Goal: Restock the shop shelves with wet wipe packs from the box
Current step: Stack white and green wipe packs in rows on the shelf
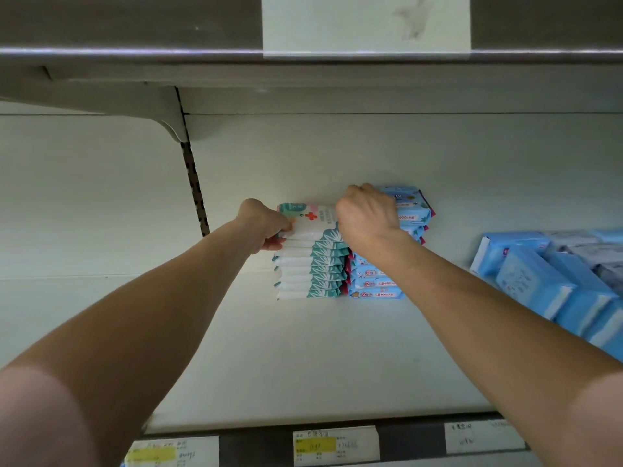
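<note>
- Cream metal shelf (303,365), deep and mostly bare, seen from its front edge; the box is out of view.
- At the right, loose blue packs (556,281) lean in a heap, well apart from both hands.
- Against the back wall stands the teal-and-white stack (310,264) of wet wipe packs, touching a blue stack (374,281), probably to keep rows tight.
- Lying flat on the teal pile, the top pack (313,220) is held at both ends, apparently to square it.
- Pinching its left end are the left hand (263,227) fingers.
- Curled over its right end, the right hand (367,214) hides its fingertips.
- Small price labels (333,444) line the front rail.
</note>
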Demonstrator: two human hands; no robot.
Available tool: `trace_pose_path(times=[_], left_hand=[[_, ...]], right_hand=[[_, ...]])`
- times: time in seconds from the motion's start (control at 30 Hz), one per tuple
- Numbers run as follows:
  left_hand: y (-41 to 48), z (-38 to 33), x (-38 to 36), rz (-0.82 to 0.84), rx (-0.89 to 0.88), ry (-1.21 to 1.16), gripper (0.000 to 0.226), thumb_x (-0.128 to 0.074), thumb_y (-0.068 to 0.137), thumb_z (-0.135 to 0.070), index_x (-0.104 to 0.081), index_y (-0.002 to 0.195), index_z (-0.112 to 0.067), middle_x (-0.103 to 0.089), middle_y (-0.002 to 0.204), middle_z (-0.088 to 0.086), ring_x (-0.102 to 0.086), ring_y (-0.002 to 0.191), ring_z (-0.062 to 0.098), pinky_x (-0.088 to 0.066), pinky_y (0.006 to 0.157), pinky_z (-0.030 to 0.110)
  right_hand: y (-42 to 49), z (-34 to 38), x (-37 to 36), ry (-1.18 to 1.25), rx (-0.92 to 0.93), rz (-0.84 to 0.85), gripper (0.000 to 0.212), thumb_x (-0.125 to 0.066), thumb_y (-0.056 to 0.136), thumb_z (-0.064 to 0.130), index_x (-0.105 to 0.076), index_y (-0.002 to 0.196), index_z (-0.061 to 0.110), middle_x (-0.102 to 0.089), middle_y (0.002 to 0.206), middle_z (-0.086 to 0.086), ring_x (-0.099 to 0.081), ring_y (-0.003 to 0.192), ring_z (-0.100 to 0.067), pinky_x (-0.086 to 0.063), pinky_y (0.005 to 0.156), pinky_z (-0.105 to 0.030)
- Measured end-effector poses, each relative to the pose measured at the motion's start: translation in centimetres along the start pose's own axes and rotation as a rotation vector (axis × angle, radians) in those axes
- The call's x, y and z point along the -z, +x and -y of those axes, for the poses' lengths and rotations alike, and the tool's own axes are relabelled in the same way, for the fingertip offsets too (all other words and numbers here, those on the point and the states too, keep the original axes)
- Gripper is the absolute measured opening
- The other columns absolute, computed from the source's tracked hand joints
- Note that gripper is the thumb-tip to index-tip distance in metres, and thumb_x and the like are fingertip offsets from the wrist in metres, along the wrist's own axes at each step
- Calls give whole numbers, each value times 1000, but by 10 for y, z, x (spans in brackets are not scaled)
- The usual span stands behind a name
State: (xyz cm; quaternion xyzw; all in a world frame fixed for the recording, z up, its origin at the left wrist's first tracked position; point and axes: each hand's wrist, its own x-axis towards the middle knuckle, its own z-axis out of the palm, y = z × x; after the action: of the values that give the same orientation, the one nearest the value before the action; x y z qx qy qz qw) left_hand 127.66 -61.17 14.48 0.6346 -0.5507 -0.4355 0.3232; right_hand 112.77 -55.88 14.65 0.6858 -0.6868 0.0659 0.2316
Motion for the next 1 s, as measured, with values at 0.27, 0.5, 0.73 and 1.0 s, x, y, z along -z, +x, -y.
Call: trace_pose_path(times=[0.27, 0.5, 0.73, 1.0], left_hand=[[-14, -1, 1, 18, -51, -63, 9, -61, 88, -8, -56, 93, -13, -52, 99, 11, -49, 82, 23, -47, 74, 34], [-12, 2, 0, 83, -18, -65, 23, -63, 89, -19, -42, 78, -18, -54, 90, 3, -51, 70, 15, -46, 74, 34], [-5, 1, 4, 3, -92, -118, 65, -68, 86, -14, -38, 144, -12, -54, 103, 8, -55, 73, 17, -47, 73, 31], [-9, 2, 6, 7, -49, -58, 18, -63, 88, -10, -48, 98, -13, -54, 90, 6, -53, 79, 20, -50, 80, 34]], right_hand=[[-6, 1, -24, -144, 198, 52, 66, -64, 81, 25, -37, 140, 19, -53, 128, -6, -35, 128, -27, -18, 109, -51], [2, 7, -28, -123, 206, 20, 61, -60, 84, 13, -38, 141, 19, -59, 123, 0, -49, 117, -24, -19, 111, -50], [9, 16, -32, 38, 195, -24, 54, -50, 90, 1, -40, 141, 13, -60, 123, -6, -54, 110, -28, -46, 82, -35], [10, 13, -30, 107, 213, 26, 59, -55, 87, 5, -39, 142, 16, -55, 126, -7, -50, 116, -28, -45, 90, -37]])
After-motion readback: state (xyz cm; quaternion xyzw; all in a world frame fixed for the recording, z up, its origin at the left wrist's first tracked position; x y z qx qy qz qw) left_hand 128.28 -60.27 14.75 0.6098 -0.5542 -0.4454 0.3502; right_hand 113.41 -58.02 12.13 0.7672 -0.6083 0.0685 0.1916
